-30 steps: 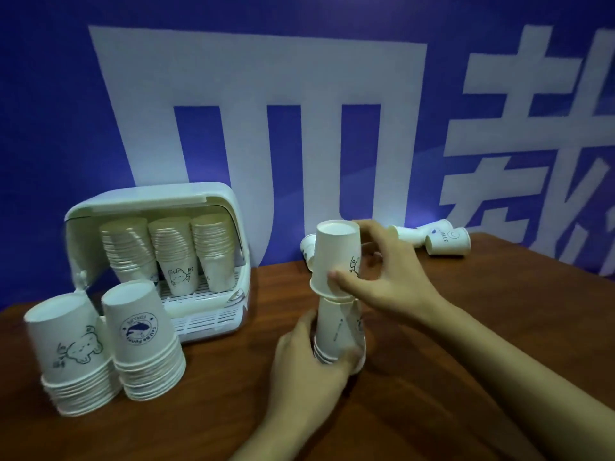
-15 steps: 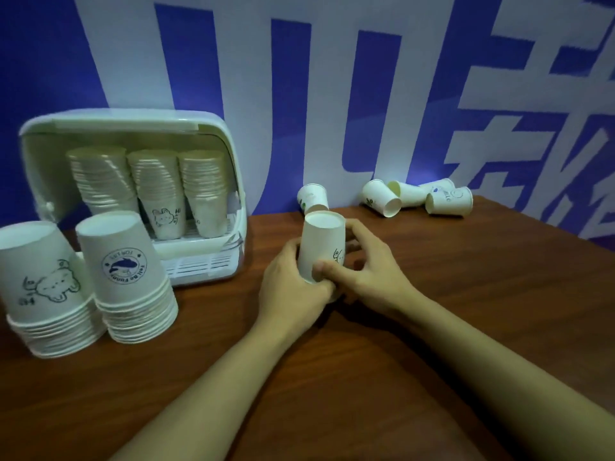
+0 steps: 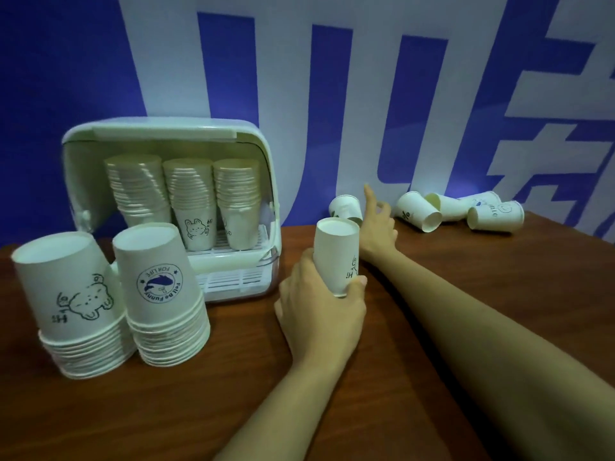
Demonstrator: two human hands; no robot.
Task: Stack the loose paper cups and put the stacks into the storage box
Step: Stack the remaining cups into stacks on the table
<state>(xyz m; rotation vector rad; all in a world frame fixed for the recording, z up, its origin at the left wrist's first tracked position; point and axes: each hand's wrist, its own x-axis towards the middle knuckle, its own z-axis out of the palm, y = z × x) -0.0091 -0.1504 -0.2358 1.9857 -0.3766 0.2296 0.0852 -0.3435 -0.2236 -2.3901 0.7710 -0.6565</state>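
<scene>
My left hand (image 3: pixel 319 314) grips a small upside-down stack of paper cups (image 3: pixel 337 254) standing on the wooden table (image 3: pixel 499 311). My right hand (image 3: pixel 377 224) reaches past it with fingers apart, just beside a single loose cup (image 3: pixel 344 207) lying near the wall. Several more loose cups (image 3: pixel 459 211) lie on their sides at the back right. The white storage box (image 3: pixel 166 138) stands open at the back left with three inverted stacks (image 3: pixel 189 194) inside.
Two inverted cup stacks stand at the front left of the table: one with a bear drawing (image 3: pixel 71 301) and one with a round blue logo (image 3: pixel 163 291). A blue and white wall (image 3: pixel 332 94) closes the table's far edge.
The top cup has been pushed down onto the stack. My right hand let go of the stack and moved back toward the loose cup; my left hand keeps hold.
</scene>
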